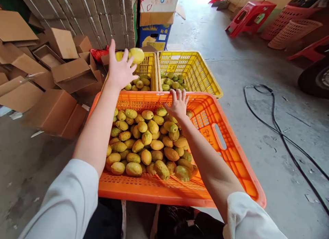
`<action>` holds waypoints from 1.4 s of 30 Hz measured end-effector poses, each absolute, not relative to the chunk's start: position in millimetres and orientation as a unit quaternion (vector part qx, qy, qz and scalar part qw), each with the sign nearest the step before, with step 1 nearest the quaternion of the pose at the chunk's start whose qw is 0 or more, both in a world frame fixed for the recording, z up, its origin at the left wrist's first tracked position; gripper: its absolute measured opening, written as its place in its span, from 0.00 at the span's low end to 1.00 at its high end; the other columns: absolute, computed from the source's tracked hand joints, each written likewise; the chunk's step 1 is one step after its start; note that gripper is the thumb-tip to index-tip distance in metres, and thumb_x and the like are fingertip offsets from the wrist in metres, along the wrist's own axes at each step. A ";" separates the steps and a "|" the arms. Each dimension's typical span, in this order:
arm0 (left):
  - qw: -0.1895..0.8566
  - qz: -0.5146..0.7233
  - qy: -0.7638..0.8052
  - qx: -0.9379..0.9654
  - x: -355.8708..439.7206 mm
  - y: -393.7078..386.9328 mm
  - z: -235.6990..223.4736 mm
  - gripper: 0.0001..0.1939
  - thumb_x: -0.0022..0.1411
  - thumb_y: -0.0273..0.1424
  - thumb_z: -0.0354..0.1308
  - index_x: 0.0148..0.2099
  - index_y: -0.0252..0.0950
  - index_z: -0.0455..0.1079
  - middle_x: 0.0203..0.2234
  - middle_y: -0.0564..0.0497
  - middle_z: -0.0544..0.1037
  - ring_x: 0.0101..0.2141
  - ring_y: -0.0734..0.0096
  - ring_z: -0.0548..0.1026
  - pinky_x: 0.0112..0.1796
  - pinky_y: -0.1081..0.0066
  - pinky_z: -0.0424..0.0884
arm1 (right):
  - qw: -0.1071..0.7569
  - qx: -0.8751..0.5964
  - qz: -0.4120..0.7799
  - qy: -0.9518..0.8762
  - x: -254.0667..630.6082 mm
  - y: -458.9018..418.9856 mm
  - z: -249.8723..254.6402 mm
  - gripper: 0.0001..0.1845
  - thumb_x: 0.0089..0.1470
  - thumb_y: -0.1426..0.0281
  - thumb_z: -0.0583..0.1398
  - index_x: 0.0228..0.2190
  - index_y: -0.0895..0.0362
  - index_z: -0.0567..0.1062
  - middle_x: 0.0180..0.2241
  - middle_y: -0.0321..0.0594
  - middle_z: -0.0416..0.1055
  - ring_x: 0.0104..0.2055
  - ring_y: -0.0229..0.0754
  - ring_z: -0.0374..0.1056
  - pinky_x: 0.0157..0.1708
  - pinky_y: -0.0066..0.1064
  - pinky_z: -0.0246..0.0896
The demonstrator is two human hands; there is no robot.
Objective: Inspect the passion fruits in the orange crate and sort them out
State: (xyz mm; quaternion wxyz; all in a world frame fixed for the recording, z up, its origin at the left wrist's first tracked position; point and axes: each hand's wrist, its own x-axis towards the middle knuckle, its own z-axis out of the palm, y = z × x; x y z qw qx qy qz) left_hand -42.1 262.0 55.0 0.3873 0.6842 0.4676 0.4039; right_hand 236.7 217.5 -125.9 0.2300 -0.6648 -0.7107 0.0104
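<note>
My left hand (120, 70) is raised above the far left of the orange crate (154, 195), its fingers spread and nothing in its grip. Just past its fingertips a yellow lemon (137, 56) is in the air, over the left yellow crate (149, 62). At the orange crate's far rim, my right hand (177, 104) has its fingers apart and holds nothing; whether it touches the rim I cannot tell. Below both arms lies a heap of yellow and greenish lemons (146, 138). More lemons (140, 84) lie inside the left yellow crate.
A second yellow crate (203, 72) with greener lemons (174, 81) stands at the back right. Cardboard boxes (55, 112) pile up on the left. A black cable (276, 126) loops over the floor at right, near a tyre (315, 76). Red stools (250, 18) stand farther off.
</note>
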 end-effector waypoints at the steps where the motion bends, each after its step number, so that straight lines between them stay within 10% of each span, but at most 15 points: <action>1: 0.417 0.419 0.446 0.673 -46.3 252.5 47.9 0.49 0.73 0.47 0.05 0.77 0.38 0.52 0.65 0.41 0.69 0.67 0.46 0.67 0.55 0.44 0.63 | 0.231 -0.660 0.006 -0.715 238.4 216.5 -127.4 0.39 0.62 0.59 0.57 0.70 0.56 0.60 0.73 0.60 0.54 0.78 0.70 0.40 0.69 0.74 0.36; 3: 0.522 0.475 0.371 0.604 -51.2 236.7 29.8 0.51 0.71 0.48 0.06 0.75 0.41 0.59 0.66 0.46 0.71 0.69 0.53 0.64 0.58 0.50 0.63 | 0.226 -0.654 -0.004 -0.722 240.7 214.8 -130.5 0.39 0.63 0.57 0.56 0.71 0.56 0.59 0.73 0.60 0.54 0.78 0.70 0.40 0.70 0.73 0.36; 6: 0.572 0.424 0.439 0.548 -52.4 230.6 -9.4 0.32 0.73 0.53 0.43 0.57 0.37 0.78 0.55 0.43 0.81 0.61 0.50 0.75 0.56 0.56 0.69 | 0.220 -0.654 -0.018 -0.724 242.2 213.2 -135.4 0.40 0.65 0.56 0.54 0.73 0.58 0.57 0.74 0.61 0.52 0.78 0.70 0.40 0.70 0.72 0.35; 9: 0.568 0.228 0.563 0.555 -55.1 231.6 -59.0 0.11 0.59 0.37 0.66 0.37 0.34 0.80 0.41 0.39 0.84 0.53 0.43 0.80 0.53 0.57 0.73 | 0.230 -0.652 -0.035 -0.722 243.0 212.9 -140.9 0.40 0.66 0.56 0.53 0.73 0.57 0.54 0.75 0.61 0.51 0.78 0.71 0.39 0.70 0.73 0.35; 17: 0.294 0.092 0.477 0.823 -77.2 195.5 -137.8 0.21 0.50 0.20 0.64 0.47 0.35 0.76 0.64 0.32 0.70 0.70 0.35 0.57 0.69 0.48 0.44 | 0.225 -0.644 -0.059 -0.729 248.0 205.2 -153.9 0.41 0.67 0.59 0.51 0.75 0.57 0.49 0.76 0.61 0.46 0.78 0.72 0.37 0.70 0.74 0.34; 20: 0.369 0.105 0.463 0.799 -68.4 178.0 -157.8 0.09 0.50 0.22 0.67 0.33 0.38 0.73 0.50 0.33 0.78 0.66 0.33 0.62 0.67 0.49 0.50 | 0.214 -0.618 -0.037 -0.755 255.6 194.6 -155.4 0.40 0.65 0.62 0.53 0.74 0.58 0.52 0.75 0.60 0.47 0.78 0.71 0.36 0.70 0.74 0.34; 23: 0.474 0.103 0.539 0.689 -52.8 151.9 -184.8 0.23 0.46 0.24 0.73 0.19 0.41 0.58 0.26 0.42 0.73 0.59 0.31 0.69 0.62 0.51 0.60 | 0.185 -0.586 -0.006 -0.789 264.2 184.6 -153.8 0.38 0.62 0.65 0.54 0.72 0.56 0.58 0.72 0.60 0.54 0.76 0.71 0.44 0.70 0.74 0.35; 27: 0.535 0.169 0.601 0.569 -47.0 122.5 -206.1 0.31 0.50 0.29 0.77 0.17 0.42 0.53 0.21 0.47 0.64 0.57 0.35 0.71 0.55 0.56 0.67 | 0.167 -0.551 0.031 -0.817 269.1 173.7 -152.4 0.33 0.61 0.68 0.55 0.67 0.56 0.66 0.67 0.61 0.62 0.72 0.69 0.52 0.70 0.72 0.41; 35: 0.446 0.034 0.533 0.718 -74.8 98.7 -207.3 0.26 0.27 0.15 0.75 0.24 0.39 0.65 0.55 0.37 0.76 0.69 0.33 0.56 0.70 0.46 0.41 | 0.137 -0.452 0.095 -0.877 269.7 166.6 -162.4 0.23 0.62 0.68 0.55 0.57 0.54 0.75 0.59 0.57 0.71 0.64 0.63 0.63 0.67 0.66 0.50; 42: 0.452 0.113 0.543 0.699 -68.1 78.4 -227.2 0.25 0.31 0.12 0.72 0.29 0.39 0.66 0.58 0.34 0.74 0.72 0.33 0.52 0.71 0.42 0.33 | 0.108 -0.499 0.061 -0.858 281.2 168.3 -157.2 0.24 0.68 0.66 0.47 0.57 0.59 0.73 0.58 0.62 0.72 0.59 0.63 0.66 0.59 0.58 0.61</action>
